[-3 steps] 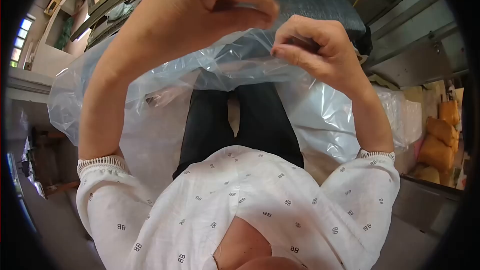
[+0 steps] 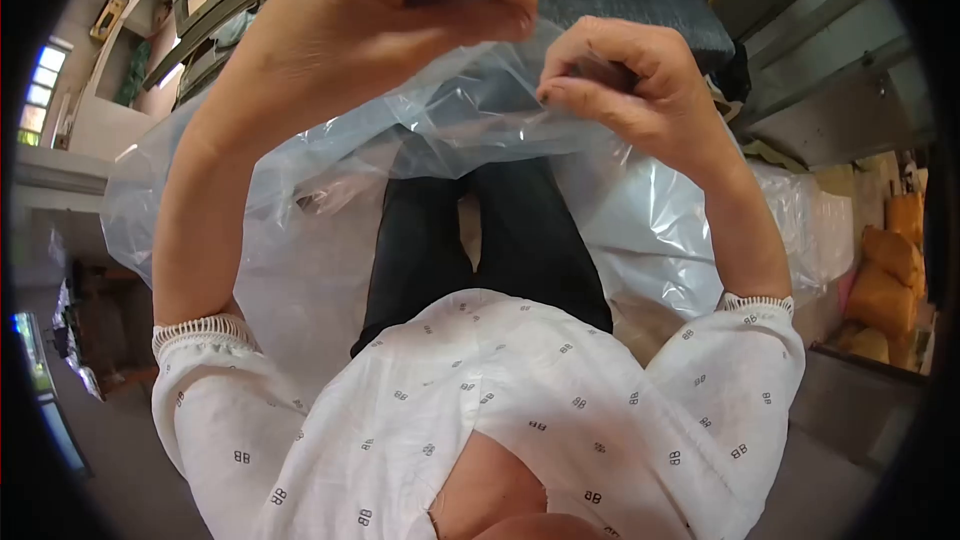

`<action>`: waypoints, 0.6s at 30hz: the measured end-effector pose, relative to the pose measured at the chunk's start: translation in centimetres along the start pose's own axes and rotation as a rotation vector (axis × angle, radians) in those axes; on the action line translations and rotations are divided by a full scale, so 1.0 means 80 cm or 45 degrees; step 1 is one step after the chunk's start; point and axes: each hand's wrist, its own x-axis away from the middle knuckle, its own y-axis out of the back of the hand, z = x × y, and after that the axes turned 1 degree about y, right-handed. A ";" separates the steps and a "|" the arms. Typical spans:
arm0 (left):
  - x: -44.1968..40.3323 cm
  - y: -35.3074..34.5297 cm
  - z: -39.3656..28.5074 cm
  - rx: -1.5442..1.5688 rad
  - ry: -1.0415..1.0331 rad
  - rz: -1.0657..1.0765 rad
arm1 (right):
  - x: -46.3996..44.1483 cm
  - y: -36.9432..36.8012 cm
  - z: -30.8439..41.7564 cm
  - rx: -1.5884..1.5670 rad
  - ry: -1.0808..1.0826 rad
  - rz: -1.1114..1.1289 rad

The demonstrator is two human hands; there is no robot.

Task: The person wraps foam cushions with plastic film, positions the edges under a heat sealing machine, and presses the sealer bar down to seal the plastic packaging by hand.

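A clear plastic sheet (image 2: 455, 105) hangs in loose folds in front of my body and rises to a point between my two hands. High in the middle of the view, my left hand (image 2: 400, 10) is closed, thumb pressed to fingers at the film's edge. Just right of it and slightly lower, my right hand (image 2: 635, 80) pinches as well, with its thumb tip beside the same film. The fingertips of both hands are close together but apart. The exact spot where each grips the film is partly hidden.
Behind the plastic lies a dark, flat surface (image 2: 630, 10) on a metal frame. Slatted rails (image 2: 215, 55) run at the upper left. Orange-brown bundles (image 2: 885, 270) stand at the far right. More clear film (image 2: 800, 210) lies spread by my right forearm, and my legs (image 2: 425, 240) are below.
Both hands have risen a little, the left one also shifting slightly left. The film between them shows a bit more, and both pinches look the same.
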 end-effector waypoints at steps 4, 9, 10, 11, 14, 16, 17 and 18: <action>-0.024 -0.008 0.004 0.104 -0.229 -0.365 | -0.013 -0.010 -0.038 -0.012 0.351 -0.428; -0.012 0.107 -0.012 -0.522 -0.462 -1.032 | 0.035 -0.062 -0.161 0.336 0.095 -0.630; -0.019 0.141 -0.021 -1.010 -0.769 -1.175 | 0.057 -0.078 -0.194 0.397 -0.071 -0.626; -0.026 0.175 -0.029 -1.412 -1.036 -1.393 | 0.088 -0.095 -0.239 0.472 -0.269 -0.554; 0.009 0.224 -0.001 -1.546 -0.876 -1.368 | 0.193 -0.109 -0.334 0.563 -0.917 -0.370; 0.055 0.276 0.057 -1.545 -0.653 -1.315 | 0.272 -0.095 -0.392 0.651 -1.110 -0.508; 0.085 0.311 0.101 -1.562 -0.465 -1.429 | 0.296 -0.076 -0.393 0.727 -1.287 -0.578; 0.101 0.291 0.117 -1.335 0.062 -1.456 | 0.318 -0.046 -0.402 0.875 -1.365 -0.652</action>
